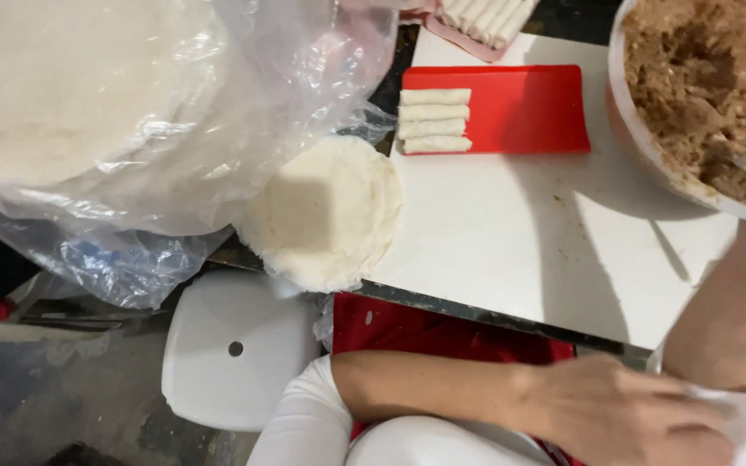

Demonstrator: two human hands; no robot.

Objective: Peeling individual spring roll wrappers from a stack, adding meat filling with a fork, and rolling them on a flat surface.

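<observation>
bare left hand [623,414] reaches across right forearm [736,302].

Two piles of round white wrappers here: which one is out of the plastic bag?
The smaller wrapper stack at the white table's left edge lies bare. The larger wrapper pile, upper left, sits wrapped in the clear plastic bag.

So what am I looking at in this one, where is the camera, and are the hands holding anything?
The camera sits on a person's head, looking down. Their left hand reaches across the lap, blurred; whether it holds something thin and white I cannot tell. Of the right, only the forearm shows. On the white table lie a stack of round white wrappers, a red tray with four rolled wraps, and a bowl of brown filling. A plastic bag of more wrappers hangs at left, above a white stool.
</observation>
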